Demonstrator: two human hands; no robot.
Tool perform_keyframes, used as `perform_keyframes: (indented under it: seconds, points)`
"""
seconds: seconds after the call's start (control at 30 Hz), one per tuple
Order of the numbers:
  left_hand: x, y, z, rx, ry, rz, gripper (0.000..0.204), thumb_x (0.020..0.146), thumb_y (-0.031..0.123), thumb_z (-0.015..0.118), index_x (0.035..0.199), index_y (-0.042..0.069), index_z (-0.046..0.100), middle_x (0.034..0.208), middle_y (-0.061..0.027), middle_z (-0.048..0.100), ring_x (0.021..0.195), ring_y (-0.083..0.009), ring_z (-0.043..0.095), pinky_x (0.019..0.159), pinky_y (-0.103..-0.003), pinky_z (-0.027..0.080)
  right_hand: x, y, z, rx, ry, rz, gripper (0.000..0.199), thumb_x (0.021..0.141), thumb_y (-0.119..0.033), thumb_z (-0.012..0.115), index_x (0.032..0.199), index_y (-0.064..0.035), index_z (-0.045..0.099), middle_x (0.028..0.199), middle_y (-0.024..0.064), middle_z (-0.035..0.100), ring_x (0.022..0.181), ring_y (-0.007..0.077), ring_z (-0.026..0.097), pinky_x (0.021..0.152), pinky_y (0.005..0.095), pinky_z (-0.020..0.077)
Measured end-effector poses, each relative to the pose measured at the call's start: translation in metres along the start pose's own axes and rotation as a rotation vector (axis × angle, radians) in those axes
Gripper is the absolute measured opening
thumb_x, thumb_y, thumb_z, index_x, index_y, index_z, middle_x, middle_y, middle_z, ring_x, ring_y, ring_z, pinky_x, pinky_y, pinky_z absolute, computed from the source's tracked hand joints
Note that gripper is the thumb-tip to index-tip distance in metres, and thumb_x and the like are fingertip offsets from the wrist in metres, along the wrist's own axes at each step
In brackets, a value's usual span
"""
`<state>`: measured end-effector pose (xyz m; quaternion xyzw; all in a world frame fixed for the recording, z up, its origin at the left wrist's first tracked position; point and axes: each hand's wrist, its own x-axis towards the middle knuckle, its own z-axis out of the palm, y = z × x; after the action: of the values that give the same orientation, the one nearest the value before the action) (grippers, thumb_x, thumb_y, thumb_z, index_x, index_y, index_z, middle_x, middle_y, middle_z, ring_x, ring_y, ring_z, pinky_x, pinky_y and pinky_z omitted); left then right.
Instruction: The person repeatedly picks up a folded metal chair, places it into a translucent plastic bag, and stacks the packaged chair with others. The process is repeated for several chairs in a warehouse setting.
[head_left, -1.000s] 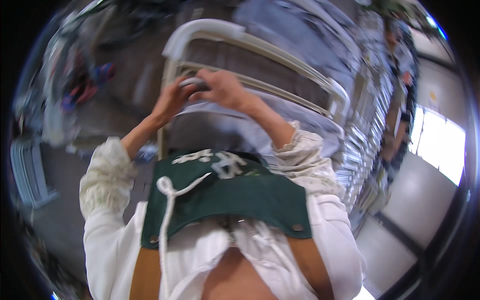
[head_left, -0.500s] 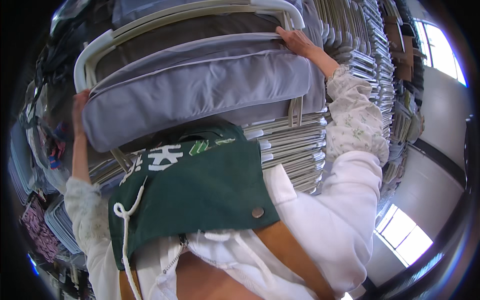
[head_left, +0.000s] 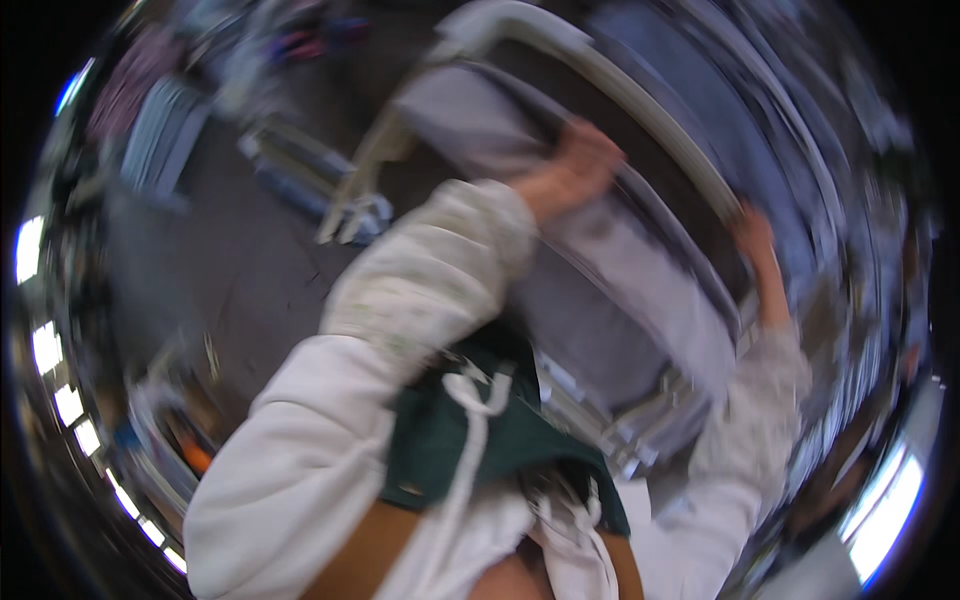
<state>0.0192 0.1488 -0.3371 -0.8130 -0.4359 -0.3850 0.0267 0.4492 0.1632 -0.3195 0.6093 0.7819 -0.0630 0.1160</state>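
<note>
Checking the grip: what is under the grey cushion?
A pale tubular frame carries the grey cushion, gripped by left hand and right hand. The cushion hides everything beneath.

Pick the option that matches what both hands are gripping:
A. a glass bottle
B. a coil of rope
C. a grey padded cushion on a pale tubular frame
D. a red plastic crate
C: the left hand and right hand each grip an edge of the grey padded cushion set in the pale tubular frame.
</note>
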Motion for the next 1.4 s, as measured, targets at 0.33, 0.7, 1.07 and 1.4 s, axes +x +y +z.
perform_keyframes:
  seconds: [0.33,0.7,1.07,1.4]
  points:
    - [-0.039,0.04,-0.104,0.054,-0.121,-0.248,0.003,0.064,0.014,0.064,0.064,0.011,0.064,0.066,-0.004,0.061,0.075,-0.0208,0.063,0.088,-0.037,0.046,-0.008,-0.062,-0.157,0.983,-0.841,0.095,0.108,0.061,-0.014,0.081,0.153,-0.0057,0.025,0.149,0.009,0.042,0.135,0.0207,0.041,0.11,0.0318,0.0318]
    - [-0.256,-0.091,-0.457,0.109,0.106,-0.398,0.012,0.069,0.008,0.065,0.081,0.007,0.064,0.116,-0.0089,0.062,0.115,-0.028,0.057,0.101,-0.042,0.044,-0.116,-0.511,-0.274,0.773,-0.553,-0.323,0.097,0.044,-0.02,0.087,0.13,0.0018,0.046,0.113,0.0133,0.06,0.108,0.0251,0.059,0.098,0.0337,0.0426]
    - [-0.422,-0.125,-0.596,-1.404,1.091,-1.344,0.036,0.089,0.041,0.068,0.106,0.011,0.059,0.102,0.0009,0.063,0.092,-0.0107,0.055,0.076,-0.027,0.045,-0.087,-0.839,-0.192,0.629,-0.493,-0.647,0.092,0.047,-0.035,0.084,0.124,0.0013,0.05,0.112,0.0205,0.061,0.105,0.0366,0.06,0.089,0.0435,0.0487]
    - [-0.608,-0.424,-0.502,-0.834,1.05,-1.867,0.036,0.089,-0.002,0.064,0.123,-0.004,0.054,0.115,-0.0147,0.061,0.101,-0.0276,0.062,0.088,-0.036,0.054,-0.008,-1.022,0.099,0.719,-0.544,-0.421,0.108,0.054,-0.043,0.087,0.142,-0.0036,0.038,0.136,0.0222,0.05,0.127,0.0376,0.048,0.103,0.045,0.0428]
